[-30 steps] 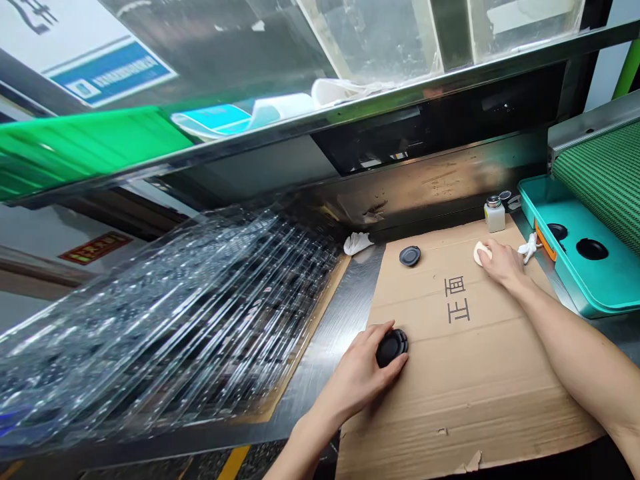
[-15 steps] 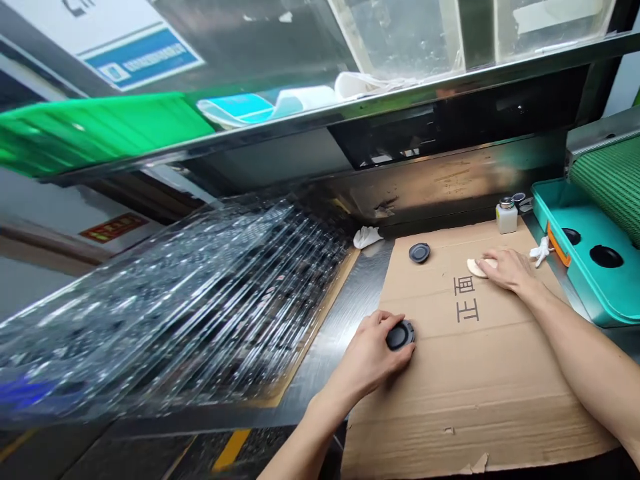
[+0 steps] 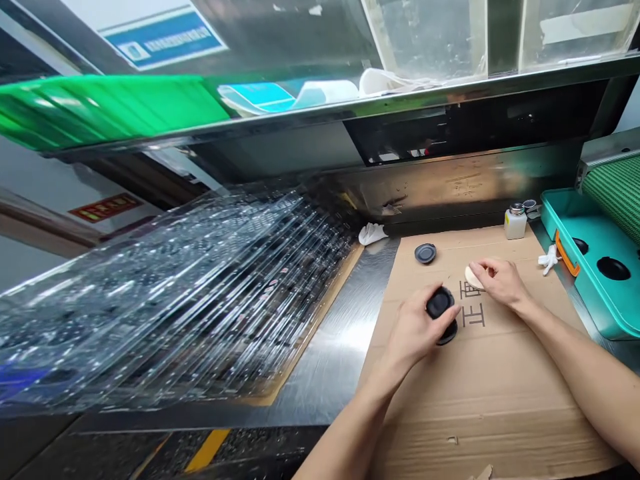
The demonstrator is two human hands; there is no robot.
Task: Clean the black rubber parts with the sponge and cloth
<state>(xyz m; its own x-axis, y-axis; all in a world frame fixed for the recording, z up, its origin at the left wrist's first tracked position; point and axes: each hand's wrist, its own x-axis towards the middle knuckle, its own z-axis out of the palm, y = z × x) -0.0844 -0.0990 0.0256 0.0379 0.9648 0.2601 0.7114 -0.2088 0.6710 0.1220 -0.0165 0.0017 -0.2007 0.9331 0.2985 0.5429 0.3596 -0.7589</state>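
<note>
My left hand (image 3: 417, 323) grips a small round black plastic case (image 3: 440, 302) between thumb and fingers, raised over the cardboard. A second dark round part (image 3: 449, 333) shows just below it under my thumb; whether the two are joined I cannot tell. In my right hand (image 3: 500, 283) is a cream-coloured round pad (image 3: 473, 277), pinched near the printed characters. Behind my hands, another round black case part (image 3: 425, 253) lies on the cardboard sheet (image 3: 500, 387).
A white pump bottle (image 3: 515, 222) stands at the back right, near a teal bin (image 3: 600, 303) with black round parts inside. White crumpled cloth (image 3: 373, 233) lies at the back. Clear plastic trays (image 3: 225, 313) are stacked at left. A metal shelf (image 3: 320, 117) crosses above.
My left hand has moved right and away from me with the black case, now tilted up with a second round part visible. My right hand has raised the pad's edge slightly.
</note>
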